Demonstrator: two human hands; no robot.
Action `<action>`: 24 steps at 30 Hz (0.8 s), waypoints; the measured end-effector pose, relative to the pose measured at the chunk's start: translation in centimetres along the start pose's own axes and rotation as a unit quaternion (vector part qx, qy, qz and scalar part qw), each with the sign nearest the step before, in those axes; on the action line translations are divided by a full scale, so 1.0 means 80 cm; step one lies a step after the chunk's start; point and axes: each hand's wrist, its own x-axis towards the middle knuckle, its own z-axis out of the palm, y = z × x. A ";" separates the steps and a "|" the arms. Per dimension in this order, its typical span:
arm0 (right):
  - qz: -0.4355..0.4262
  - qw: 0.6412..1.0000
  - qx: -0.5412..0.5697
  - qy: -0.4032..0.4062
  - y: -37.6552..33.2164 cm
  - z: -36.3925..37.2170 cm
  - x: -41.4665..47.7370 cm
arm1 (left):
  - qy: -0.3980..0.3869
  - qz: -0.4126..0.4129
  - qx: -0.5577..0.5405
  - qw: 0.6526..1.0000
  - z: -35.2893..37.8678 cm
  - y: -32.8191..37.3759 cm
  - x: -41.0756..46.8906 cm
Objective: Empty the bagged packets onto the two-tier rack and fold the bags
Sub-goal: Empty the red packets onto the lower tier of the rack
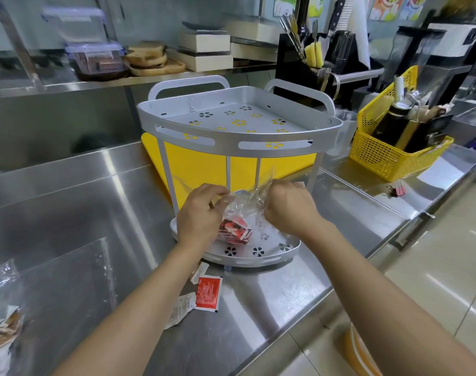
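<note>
Clear plastic bag [242,206], pinched in my left hand [200,213] and right hand [287,210] at frame centre, spills red packets [235,230] onto the rack's [239,137] lower tier.

One head-worn wide-angle view looks forward and down, close over the steel counter [272,299].

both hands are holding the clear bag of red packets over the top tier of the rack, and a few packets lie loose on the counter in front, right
Not quite. The head view shows both hands, left and right, holding the clear bag of red packets over the bottom tier of the rack, not the top tier. Loose packets do lie on the counter in front.
</note>
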 end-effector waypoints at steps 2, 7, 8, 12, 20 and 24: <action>-0.017 1.000 -0.007 0.010 0.002 0.001 0.003 | -0.037 -0.006 0.084 0.996 -0.002 -0.005 0.006; -0.033 0.999 0.011 -0.008 0.005 0.008 0.005 | -0.111 -0.078 0.116 0.984 0.002 -0.016 0.008; -0.035 0.999 0.021 -0.004 0.004 0.009 0.006 | -0.102 -0.077 0.088 0.988 0.003 -0.016 0.008; -0.033 0.997 0.058 -0.027 0.004 0.005 0.010 | -0.032 -0.066 0.016 0.997 0.000 -0.005 0.012; -0.067 0.996 -0.009 0.055 0.011 -0.001 0.019 | 0.126 -0.005 -0.049 0.991 -0.006 0.015 0.013; -0.082 0.992 -0.014 0.091 0.011 0.006 0.017 | 0.153 -0.181 -0.120 0.964 0.000 0.001 -0.005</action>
